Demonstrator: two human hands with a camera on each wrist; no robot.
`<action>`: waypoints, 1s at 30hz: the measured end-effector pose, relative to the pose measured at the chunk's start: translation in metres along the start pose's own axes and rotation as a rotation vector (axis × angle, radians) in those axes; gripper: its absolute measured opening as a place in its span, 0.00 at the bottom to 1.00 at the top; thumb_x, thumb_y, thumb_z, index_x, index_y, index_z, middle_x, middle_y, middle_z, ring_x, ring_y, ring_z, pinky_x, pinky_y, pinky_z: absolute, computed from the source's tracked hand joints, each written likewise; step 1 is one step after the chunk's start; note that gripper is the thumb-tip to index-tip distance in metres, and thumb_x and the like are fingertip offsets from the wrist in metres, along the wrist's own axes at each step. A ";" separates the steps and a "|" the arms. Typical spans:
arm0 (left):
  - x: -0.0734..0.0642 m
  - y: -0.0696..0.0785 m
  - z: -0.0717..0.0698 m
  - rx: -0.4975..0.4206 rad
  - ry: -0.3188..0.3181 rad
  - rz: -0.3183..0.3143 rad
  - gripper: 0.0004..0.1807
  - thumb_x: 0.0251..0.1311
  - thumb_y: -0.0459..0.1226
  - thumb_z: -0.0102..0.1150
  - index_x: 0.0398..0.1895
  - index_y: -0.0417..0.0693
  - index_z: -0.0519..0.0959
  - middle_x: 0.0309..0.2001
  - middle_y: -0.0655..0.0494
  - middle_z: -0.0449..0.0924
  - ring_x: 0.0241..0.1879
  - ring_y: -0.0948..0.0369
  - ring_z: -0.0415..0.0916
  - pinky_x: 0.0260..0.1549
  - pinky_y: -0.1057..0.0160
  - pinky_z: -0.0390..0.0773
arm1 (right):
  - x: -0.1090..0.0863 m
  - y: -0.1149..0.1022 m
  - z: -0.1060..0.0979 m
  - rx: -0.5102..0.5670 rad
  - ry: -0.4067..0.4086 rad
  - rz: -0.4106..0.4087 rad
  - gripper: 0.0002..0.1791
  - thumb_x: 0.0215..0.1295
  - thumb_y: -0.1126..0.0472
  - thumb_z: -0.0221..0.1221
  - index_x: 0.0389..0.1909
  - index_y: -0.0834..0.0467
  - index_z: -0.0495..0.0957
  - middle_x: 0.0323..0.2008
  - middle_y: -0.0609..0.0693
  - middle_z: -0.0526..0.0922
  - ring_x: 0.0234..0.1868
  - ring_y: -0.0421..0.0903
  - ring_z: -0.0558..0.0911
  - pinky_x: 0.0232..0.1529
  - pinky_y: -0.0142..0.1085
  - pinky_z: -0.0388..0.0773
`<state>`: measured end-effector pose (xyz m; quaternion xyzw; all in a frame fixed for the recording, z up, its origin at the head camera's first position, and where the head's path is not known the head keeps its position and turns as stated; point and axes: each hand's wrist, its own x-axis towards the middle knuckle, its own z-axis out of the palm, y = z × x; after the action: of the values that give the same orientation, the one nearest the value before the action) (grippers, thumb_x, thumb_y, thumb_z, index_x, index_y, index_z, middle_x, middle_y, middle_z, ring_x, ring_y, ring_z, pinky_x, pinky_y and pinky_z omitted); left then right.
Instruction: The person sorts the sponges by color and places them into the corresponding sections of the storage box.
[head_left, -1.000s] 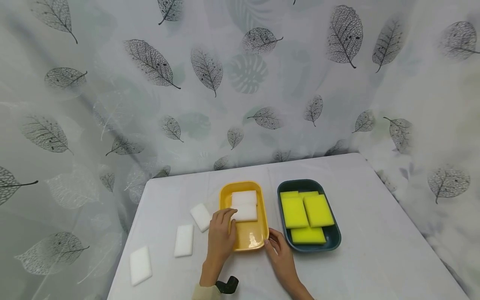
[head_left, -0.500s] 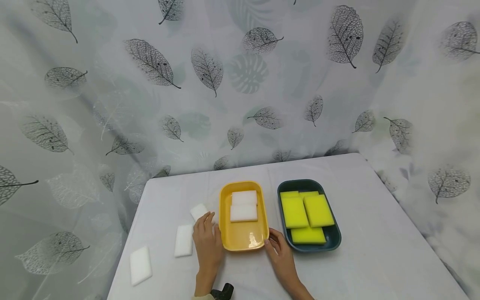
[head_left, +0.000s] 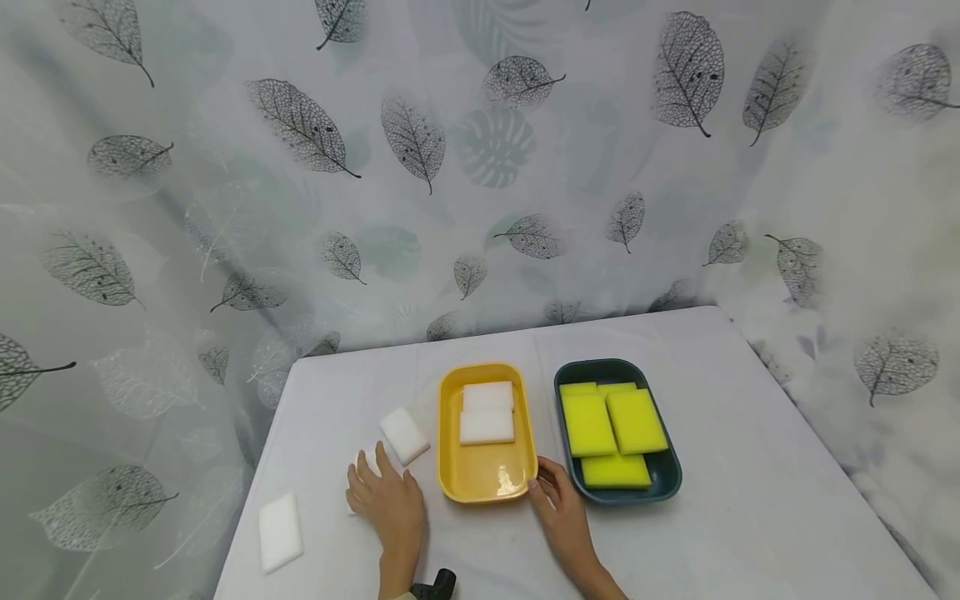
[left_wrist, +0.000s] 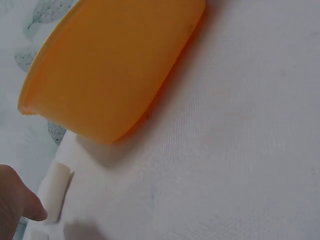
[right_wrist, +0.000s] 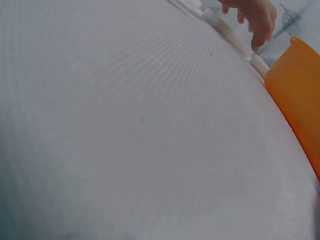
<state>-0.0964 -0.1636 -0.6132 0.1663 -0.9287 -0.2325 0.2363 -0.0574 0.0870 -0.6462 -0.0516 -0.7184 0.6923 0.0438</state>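
Note:
My left hand (head_left: 390, 500) is over a white sponge (head_left: 365, 460) left of the yellow tray (head_left: 501, 475), its fingers spread and covering most of that sponge. In the right wrist view the same left hand (right_wrist: 257, 20) hangs with fingers pointing down above the white pieces. My right hand (head_left: 561, 512) holds the tray's near right corner, thumb and fingers at the rim. Inside the tray, at its far end, two white sponges (head_left: 487, 426) lie overlapping. Another white sponge (head_left: 405, 436) lies just beyond the left fingertips.
A dark green tray (head_left: 669, 475) with several yellow sponges (head_left: 588, 423) stands right of the yellow one. One more white sponge (head_left: 281, 532) lies near the table's left edge. Leaf-printed curtain (head_left: 487, 250) hangs behind and on both sides of the white-covered table (head_left: 750, 500).
My left hand has drawn back from the sponges in the yellow tray and moved left and nearer, over the middle loose sponge. The right hand has stayed at the tray's corner.

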 end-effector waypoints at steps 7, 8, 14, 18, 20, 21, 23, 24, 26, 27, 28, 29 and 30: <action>-0.004 -0.009 -0.001 0.010 -0.042 -0.090 0.40 0.57 0.28 0.67 0.73 0.30 0.64 0.72 0.20 0.55 0.73 0.25 0.48 0.66 0.21 0.50 | 0.000 0.000 0.000 0.007 0.002 -0.002 0.27 0.75 0.47 0.62 0.69 0.53 0.72 0.68 0.53 0.77 0.69 0.49 0.78 0.64 0.24 0.77; -0.004 -0.010 -0.002 0.002 -0.043 -0.100 0.40 0.57 0.28 0.67 0.73 0.29 0.64 0.72 0.19 0.55 0.73 0.24 0.48 0.66 0.21 0.50 | 0.000 0.000 0.000 0.008 -0.002 -0.003 0.27 0.75 0.47 0.62 0.69 0.53 0.72 0.68 0.54 0.77 0.69 0.50 0.77 0.64 0.24 0.77; -0.006 -0.013 -0.003 -0.027 -0.026 -0.127 0.40 0.56 0.27 0.66 0.73 0.27 0.63 0.70 0.18 0.55 0.70 0.25 0.50 0.62 0.25 0.53 | 0.000 -0.001 -0.001 0.020 -0.024 0.008 0.27 0.76 0.47 0.61 0.70 0.53 0.71 0.69 0.54 0.76 0.70 0.52 0.76 0.65 0.23 0.76; -0.006 -0.013 -0.005 -0.028 -0.031 -0.167 0.40 0.58 0.28 0.64 0.74 0.27 0.62 0.69 0.19 0.55 0.68 0.28 0.52 0.59 0.28 0.56 | -0.001 -0.001 -0.001 0.022 -0.021 0.008 0.27 0.75 0.47 0.61 0.70 0.53 0.71 0.69 0.54 0.76 0.70 0.52 0.77 0.65 0.24 0.76; -0.005 -0.014 -0.007 -0.030 -0.034 -0.193 0.39 0.58 0.28 0.63 0.74 0.27 0.62 0.68 0.19 0.56 0.66 0.29 0.53 0.56 0.30 0.56 | -0.001 -0.001 -0.001 0.027 -0.016 0.014 0.28 0.75 0.46 0.62 0.70 0.52 0.72 0.69 0.54 0.76 0.70 0.52 0.77 0.64 0.23 0.76; -0.005 -0.014 -0.008 -0.031 -0.034 -0.205 0.39 0.58 0.28 0.63 0.73 0.27 0.62 0.67 0.18 0.56 0.65 0.29 0.53 0.55 0.30 0.57 | -0.001 -0.001 0.000 0.028 -0.014 0.013 0.28 0.75 0.46 0.62 0.70 0.52 0.72 0.69 0.54 0.76 0.70 0.52 0.77 0.64 0.23 0.77; -0.004 -0.016 -0.010 -0.035 -0.027 -0.229 0.39 0.57 0.29 0.62 0.73 0.27 0.62 0.64 0.17 0.58 0.62 0.29 0.55 0.52 0.32 0.57 | -0.001 0.000 0.000 0.023 -0.011 0.005 0.28 0.75 0.47 0.62 0.70 0.53 0.72 0.69 0.55 0.76 0.69 0.53 0.78 0.64 0.23 0.77; -0.004 -0.016 -0.011 -0.039 -0.022 -0.241 0.38 0.56 0.28 0.61 0.72 0.27 0.63 0.63 0.17 0.60 0.61 0.29 0.56 0.51 0.32 0.58 | -0.001 0.000 0.000 0.021 -0.011 0.003 0.28 0.75 0.47 0.62 0.70 0.53 0.71 0.68 0.55 0.76 0.69 0.52 0.78 0.64 0.23 0.77; -0.002 -0.019 -0.013 -0.041 -0.018 -0.264 0.38 0.55 0.28 0.59 0.72 0.27 0.63 0.60 0.18 0.62 0.58 0.30 0.58 0.49 0.33 0.59 | 0.000 0.002 0.000 0.010 -0.011 -0.007 0.28 0.76 0.48 0.61 0.70 0.54 0.71 0.68 0.56 0.76 0.69 0.52 0.78 0.64 0.24 0.77; -0.002 -0.020 -0.013 -0.043 -0.016 -0.275 0.38 0.54 0.28 0.58 0.72 0.27 0.62 0.59 0.18 0.63 0.57 0.30 0.58 0.48 0.34 0.59 | 0.000 0.002 0.000 0.008 -0.010 -0.010 0.28 0.76 0.48 0.61 0.70 0.55 0.71 0.68 0.56 0.76 0.69 0.51 0.78 0.64 0.23 0.77; -0.001 -0.021 -0.014 -0.044 -0.017 -0.287 0.39 0.54 0.28 0.57 0.72 0.27 0.62 0.58 0.19 0.64 0.55 0.30 0.59 0.47 0.34 0.59 | 0.000 0.002 0.000 0.004 -0.010 -0.014 0.28 0.76 0.48 0.61 0.70 0.55 0.71 0.68 0.56 0.76 0.68 0.51 0.78 0.64 0.23 0.77; 0.000 -0.022 -0.015 -0.046 -0.019 -0.296 0.39 0.53 0.28 0.57 0.72 0.27 0.62 0.57 0.19 0.64 0.54 0.31 0.59 0.46 0.35 0.60 | 0.000 0.003 0.000 0.003 -0.009 -0.019 0.28 0.76 0.48 0.61 0.70 0.55 0.71 0.68 0.56 0.76 0.68 0.50 0.78 0.64 0.23 0.77; 0.000 -0.023 -0.015 -0.052 -0.021 -0.306 0.40 0.52 0.28 0.57 0.72 0.27 0.62 0.56 0.20 0.65 0.54 0.31 0.60 0.46 0.35 0.60 | 0.000 0.003 0.000 0.006 -0.008 -0.017 0.28 0.76 0.48 0.61 0.70 0.55 0.71 0.68 0.55 0.76 0.68 0.49 0.78 0.64 0.23 0.77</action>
<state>-0.0844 -0.1883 -0.6131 0.2975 -0.8885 -0.2914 0.1926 -0.0570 0.0871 -0.6487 -0.0426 -0.7171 0.6941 0.0469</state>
